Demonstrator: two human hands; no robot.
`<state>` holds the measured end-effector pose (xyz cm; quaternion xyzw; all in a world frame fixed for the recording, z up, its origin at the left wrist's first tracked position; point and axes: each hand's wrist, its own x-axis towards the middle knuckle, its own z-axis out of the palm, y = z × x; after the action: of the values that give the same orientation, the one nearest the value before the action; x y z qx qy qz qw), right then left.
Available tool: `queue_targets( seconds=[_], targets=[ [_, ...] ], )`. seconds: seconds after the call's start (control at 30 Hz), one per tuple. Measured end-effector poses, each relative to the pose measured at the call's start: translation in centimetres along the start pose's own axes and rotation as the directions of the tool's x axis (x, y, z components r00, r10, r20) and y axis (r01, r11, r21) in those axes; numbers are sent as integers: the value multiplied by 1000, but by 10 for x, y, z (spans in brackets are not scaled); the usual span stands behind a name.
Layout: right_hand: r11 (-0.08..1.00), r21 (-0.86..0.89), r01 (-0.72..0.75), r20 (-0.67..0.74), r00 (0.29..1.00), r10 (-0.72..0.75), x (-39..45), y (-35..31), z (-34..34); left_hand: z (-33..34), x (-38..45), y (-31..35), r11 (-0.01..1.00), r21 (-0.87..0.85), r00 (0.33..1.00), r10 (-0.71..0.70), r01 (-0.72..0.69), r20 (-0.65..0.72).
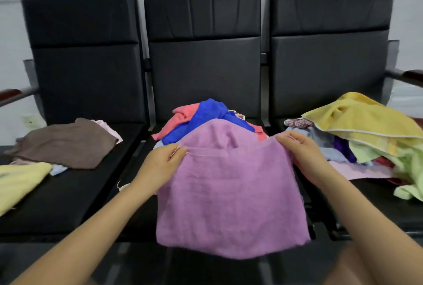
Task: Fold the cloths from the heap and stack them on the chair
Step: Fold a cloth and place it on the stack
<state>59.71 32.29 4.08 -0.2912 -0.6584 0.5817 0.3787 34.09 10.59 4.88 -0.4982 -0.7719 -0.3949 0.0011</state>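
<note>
Between L hand (160, 165) & R hand (304, 154) — purple cloth (231, 197), top corners pinched.

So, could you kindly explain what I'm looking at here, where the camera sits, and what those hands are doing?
There is no machine here: a person wears one camera on the head, looking forward and down, so you see their own bare arms. The left hand and right hand each pinch an upper corner of a purple towel, holding it up in front of a row of three black chairs. Behind the towel, on the middle seat, lies a heap with blue and coral cloths. The right seat holds a jumble topped by a yellow towel. On the left seat lie a flat brown cloth and a pale yellow one.
</note>
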Motion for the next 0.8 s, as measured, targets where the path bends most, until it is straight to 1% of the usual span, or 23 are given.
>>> queue_targets(
  seconds=[0.07, 0.13, 0.27, 0.37, 0.4, 0.47, 0.53, 0.6, 0.7, 0.8],
  targets=[
    [997, -74, 29, -147, 988, -39, 18, -1, 12, 6, 18, -3, 999, -28, 999, -42, 41, -24],
    [985, -167, 33, -235, 969, -72, 37, -2, 21, 11, 37, -13, 994, -72, 994, -82, 77, -69],
    [964, -265, 24, -262, 960, -96, 79, 6, 34, 22, 73, -33, 986, -87, 977, -157, 145, -143],
    [963, -267, -33, -272, 961, -42, 105, 22, 42, 36, 90, -46, 974, -81, 967, -219, 209, -131],
    [961, -271, -54, -249, 968, -16, 110, 31, 43, 41, 93, -51, 972, -64, 967, -230, 224, -107],
    [947, -314, -72, -157, 987, 23, 113, 53, 45, 54, 94, -62, 967, 17, 966, -254, 255, -48],
    [896, -445, -11, -36, 999, -5, 116, 72, 42, 63, 91, -67, 956, 93, 960, -279, 277, 8],
    [859, -505, 86, 53, 996, -69, 120, 76, 42, 63, 90, -69, 963, 96, 964, -258, 251, 64],
    [880, -448, 155, 122, 986, -111, 122, 72, 40, 60, 83, -79, 980, 88, 975, -186, 176, 121],
    [892, -442, 91, 159, 987, -22, 117, 73, 35, 56, 76, -91, 989, 69, 987, -136, 131, 81]
  ],
)
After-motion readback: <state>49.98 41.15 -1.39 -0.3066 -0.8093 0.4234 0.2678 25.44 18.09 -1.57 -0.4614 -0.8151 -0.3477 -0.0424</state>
